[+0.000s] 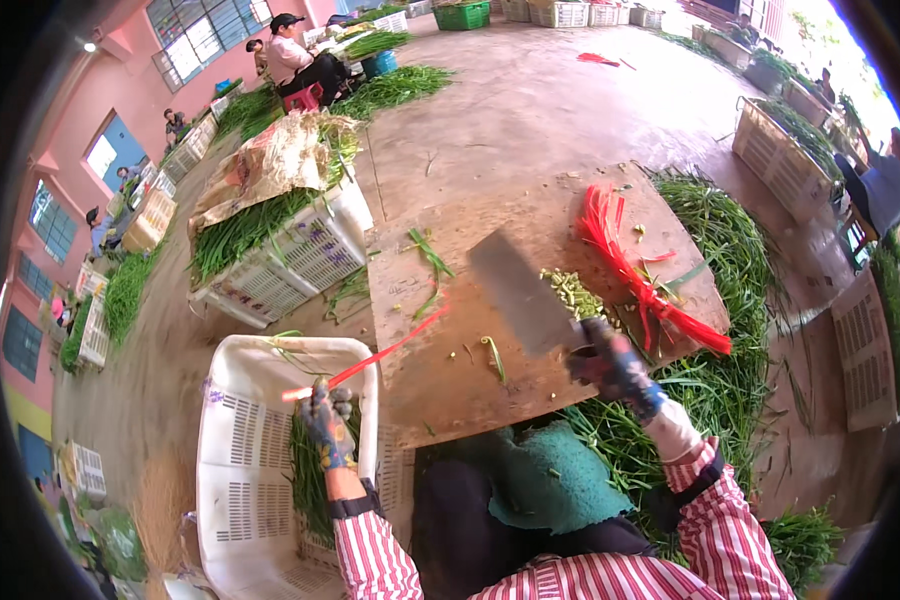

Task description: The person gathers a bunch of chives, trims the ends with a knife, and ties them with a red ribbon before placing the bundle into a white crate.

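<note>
Two grips show: the gloved right hand (608, 365) is wrapped round a cleaver (518, 292) over the brown board (420, 375), beside chopped stems (574, 291); the gloved left hand (330, 420) clasps a red strip (390, 350) above a white crate (238, 415) with green stalks (311, 490) inside

The left hand (330, 428) is gloved and closed, its fingers (343, 408) curled in. The right hand (615, 372), also gloved, is curled into a grip, farther forward and well apart from it. Behind each hand, a dark band (697, 478) circles the arm beside a red-and-white striped sleeve (725, 530).
</note>
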### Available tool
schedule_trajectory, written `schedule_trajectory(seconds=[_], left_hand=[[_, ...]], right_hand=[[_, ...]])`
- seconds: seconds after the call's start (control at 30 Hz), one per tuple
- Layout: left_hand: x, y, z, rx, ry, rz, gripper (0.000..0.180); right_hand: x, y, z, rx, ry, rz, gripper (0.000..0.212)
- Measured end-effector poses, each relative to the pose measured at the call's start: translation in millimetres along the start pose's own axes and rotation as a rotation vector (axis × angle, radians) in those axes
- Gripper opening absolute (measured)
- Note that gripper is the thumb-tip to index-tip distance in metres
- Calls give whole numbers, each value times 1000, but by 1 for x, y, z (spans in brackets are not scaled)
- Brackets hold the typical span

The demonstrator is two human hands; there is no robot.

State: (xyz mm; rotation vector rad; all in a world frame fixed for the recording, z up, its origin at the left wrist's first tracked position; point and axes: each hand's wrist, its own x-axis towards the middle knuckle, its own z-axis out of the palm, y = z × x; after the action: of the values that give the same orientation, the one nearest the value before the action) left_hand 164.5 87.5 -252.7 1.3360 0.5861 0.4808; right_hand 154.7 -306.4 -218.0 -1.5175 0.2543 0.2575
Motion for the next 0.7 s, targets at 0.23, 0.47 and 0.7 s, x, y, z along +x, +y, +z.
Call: schedule_trajectory(seconds=[0.23,0.47,0.7], left_hand=[[9,2,-18,-18,31,75,19],[9,-2,-1,-22,-33,23,16],[6,-12,49,-29,-187,-10,16]], right_hand=[[2,22,46,-593,-156,-377,43],[11,4,-12,-848,152,-379,47],[10,-16,-78,-883,377,-635,43]])
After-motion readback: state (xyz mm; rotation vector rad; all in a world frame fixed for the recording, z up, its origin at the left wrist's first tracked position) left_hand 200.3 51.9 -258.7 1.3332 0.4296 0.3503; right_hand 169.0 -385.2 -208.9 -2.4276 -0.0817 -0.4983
